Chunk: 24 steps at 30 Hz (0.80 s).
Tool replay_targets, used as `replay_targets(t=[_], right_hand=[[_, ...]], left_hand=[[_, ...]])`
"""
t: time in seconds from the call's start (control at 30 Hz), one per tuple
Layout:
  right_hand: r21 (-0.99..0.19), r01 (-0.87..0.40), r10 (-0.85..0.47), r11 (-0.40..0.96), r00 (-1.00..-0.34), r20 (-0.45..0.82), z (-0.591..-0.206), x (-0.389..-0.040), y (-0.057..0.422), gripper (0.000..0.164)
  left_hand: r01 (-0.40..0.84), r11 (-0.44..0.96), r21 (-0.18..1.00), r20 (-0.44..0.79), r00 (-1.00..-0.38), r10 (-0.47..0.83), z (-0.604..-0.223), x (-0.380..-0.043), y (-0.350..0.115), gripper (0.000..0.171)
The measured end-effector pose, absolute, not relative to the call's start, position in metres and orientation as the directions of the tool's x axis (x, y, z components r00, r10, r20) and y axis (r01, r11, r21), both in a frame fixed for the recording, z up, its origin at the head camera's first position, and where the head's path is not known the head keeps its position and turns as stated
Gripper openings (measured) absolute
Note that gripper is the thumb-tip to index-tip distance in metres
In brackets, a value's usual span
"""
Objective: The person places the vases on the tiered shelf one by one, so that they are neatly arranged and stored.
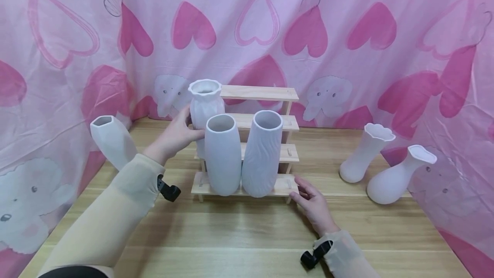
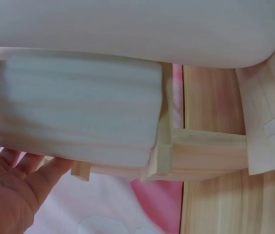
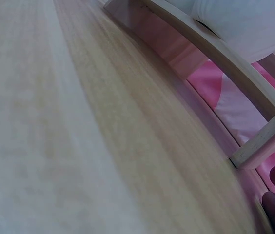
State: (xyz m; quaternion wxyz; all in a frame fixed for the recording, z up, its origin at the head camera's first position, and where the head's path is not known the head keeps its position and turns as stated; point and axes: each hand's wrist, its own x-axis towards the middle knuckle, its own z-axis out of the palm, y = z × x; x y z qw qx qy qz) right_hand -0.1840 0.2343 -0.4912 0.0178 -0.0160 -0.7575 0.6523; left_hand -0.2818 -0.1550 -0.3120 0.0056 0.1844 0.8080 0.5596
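Observation:
My left hand [image 1: 175,134] grips a white vase with a ruffled rim [image 1: 204,105] from its left side, thumb in front. Its ribbed lower body [image 2: 74,107] shows in the left wrist view, with its base at a shelf plank. That vase is upright at the left of a stepped wooden stand [image 1: 283,183], partly hidden by a smooth white vase [image 1: 222,158]. Beside the smooth one, a wavy-patterned white vase [image 1: 263,153] stands on the lowest plank. My right hand [image 1: 314,207] holds the right end of that plank, thumb at its front edge.
Two white vases, one with a scalloped rim [image 1: 364,153] and one with a flared lip [image 1: 399,177], stand on the table [image 1: 231,243] at right. An angular white vase [image 1: 113,140] is at left, partly behind my left arm. A pink heart-patterned curtain [image 1: 247,25] surrounds the table.

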Motion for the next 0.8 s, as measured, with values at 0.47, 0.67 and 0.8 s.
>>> replay_targets(t=[0.47,0.67,0.8], right_hand=[[-0.991,-0.012,0.046,0.136,-0.999,0.019,-0.491,-0.184,0.233,0.057],[-0.987,0.004,0.041,0.158,-0.999,0.002,-0.492,-0.184,0.234,0.059],[-0.988,0.006,0.036,0.156,-0.999,0.000,-0.491,-0.184,0.234,0.059]], left_hand=[[0.254,0.335,0.907,0.168,-0.950,0.265,-0.321,-0.275,-0.162,0.087],[0.224,0.319,0.921,0.144,-0.956,0.256,-0.334,-0.271,-0.168,0.089],[0.221,0.258,0.940,0.154,-0.955,0.254,-0.347,-0.266,-0.174,0.084]])
